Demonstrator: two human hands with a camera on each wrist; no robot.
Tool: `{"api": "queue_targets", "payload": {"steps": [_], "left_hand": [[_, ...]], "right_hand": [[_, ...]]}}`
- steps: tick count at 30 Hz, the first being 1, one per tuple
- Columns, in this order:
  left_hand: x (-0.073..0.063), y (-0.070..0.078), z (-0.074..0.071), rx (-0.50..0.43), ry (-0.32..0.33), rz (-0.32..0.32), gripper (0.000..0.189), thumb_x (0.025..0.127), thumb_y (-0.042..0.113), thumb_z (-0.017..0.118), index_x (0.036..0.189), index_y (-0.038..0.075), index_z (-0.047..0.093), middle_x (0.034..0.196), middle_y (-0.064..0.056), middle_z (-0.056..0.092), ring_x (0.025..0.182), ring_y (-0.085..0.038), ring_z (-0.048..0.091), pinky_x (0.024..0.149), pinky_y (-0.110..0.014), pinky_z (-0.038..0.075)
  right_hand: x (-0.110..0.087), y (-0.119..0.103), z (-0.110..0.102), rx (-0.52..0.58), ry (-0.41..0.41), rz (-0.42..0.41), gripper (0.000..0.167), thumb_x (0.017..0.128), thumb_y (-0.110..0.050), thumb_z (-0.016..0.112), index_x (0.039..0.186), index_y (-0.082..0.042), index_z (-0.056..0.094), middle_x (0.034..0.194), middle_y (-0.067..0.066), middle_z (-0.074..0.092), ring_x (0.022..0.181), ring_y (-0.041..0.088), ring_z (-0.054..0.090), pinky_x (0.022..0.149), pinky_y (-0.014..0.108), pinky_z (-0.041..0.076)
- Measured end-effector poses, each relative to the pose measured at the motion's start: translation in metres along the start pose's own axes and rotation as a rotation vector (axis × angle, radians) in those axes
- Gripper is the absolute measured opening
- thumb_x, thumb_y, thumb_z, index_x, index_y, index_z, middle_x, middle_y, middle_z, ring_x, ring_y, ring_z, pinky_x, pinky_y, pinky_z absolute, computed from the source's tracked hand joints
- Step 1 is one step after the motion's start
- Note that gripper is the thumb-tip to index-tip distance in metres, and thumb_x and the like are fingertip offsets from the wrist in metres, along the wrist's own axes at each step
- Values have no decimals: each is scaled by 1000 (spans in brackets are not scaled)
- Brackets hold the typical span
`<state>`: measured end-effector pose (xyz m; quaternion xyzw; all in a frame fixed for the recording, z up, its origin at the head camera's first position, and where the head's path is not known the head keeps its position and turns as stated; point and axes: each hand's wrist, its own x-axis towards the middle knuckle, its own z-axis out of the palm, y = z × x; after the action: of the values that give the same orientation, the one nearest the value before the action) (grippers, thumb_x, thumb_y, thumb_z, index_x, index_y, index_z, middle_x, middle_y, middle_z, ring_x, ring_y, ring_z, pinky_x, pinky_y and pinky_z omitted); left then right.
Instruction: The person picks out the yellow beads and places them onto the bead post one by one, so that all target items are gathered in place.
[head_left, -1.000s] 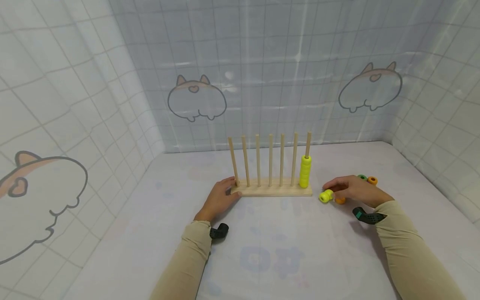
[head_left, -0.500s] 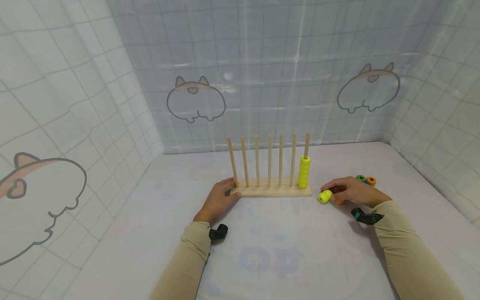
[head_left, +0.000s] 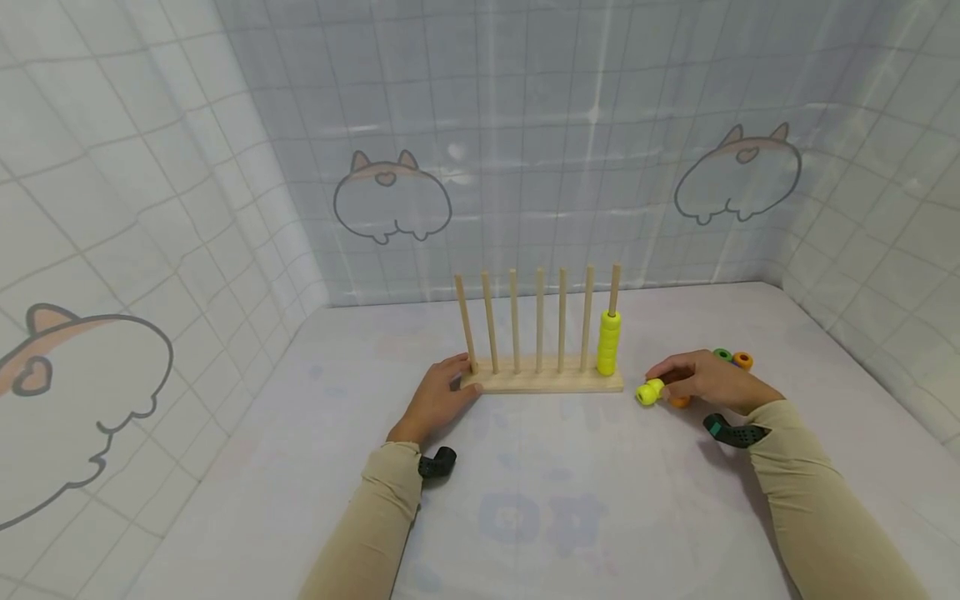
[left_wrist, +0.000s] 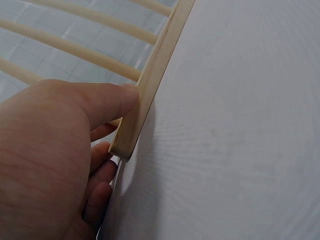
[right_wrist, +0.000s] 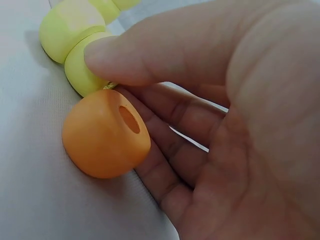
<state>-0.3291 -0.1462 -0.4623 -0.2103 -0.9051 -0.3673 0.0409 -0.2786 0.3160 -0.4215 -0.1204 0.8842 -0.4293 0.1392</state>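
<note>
A wooden peg rack [head_left: 543,383] stands on the table with a row of upright dowels. Yellow beads [head_left: 608,343] are stacked on its rightmost dowel. My left hand [head_left: 437,402] grips the left end of the base, thumb [left_wrist: 117,100] on the front and fingers behind. To the right of the rack, my right hand [head_left: 705,379] pinches a yellow bead [right_wrist: 77,72] at table level, its thumb on the bead's side. Another yellow bead [right_wrist: 70,27] touches that one. Close under the hand lies an orange bead [right_wrist: 102,137] with its hole showing.
Beyond my right hand lie a green bead [head_left: 722,355], another orange bead [head_left: 742,360] and a partly hidden blue one [head_left: 736,365]. A pale cloth covers the table [head_left: 525,467]. Grid-patterned curtains [head_left: 525,167] enclose the back and sides.
</note>
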Motion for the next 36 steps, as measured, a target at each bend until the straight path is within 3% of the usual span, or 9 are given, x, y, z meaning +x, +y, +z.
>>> {"api": "queue_targets", "payload": {"steps": [20,31,36], "left_hand": [[0,-1,1,2,-3,-6,53,95,27,66,140,1,58,152,-7,47,143,-34,36,118,-49,27],[1,0,0,7,-3,3,52,95,27,66,139,2,59,152,-8,47,142,-34,37,117,-49,28],[0,1,0,13,-3,-7,51,95,26,67,139,2,59,152,-7,47,142,-34,38,117,-49,28]], "right_hand": [[1,-5,-1,-60,53,40,45,94,-29,70,132,-7,65,131,13,62,110,24,55,90,35,48],[-1,-4,-2,-38,100,61,49,96,-35,67,136,-7,61,135,14,60,110,25,56,92,38,48],[-1,-8,-1,33,130,77,54,98,-36,63,142,-5,55,131,15,62,104,24,62,89,36,50]]}}
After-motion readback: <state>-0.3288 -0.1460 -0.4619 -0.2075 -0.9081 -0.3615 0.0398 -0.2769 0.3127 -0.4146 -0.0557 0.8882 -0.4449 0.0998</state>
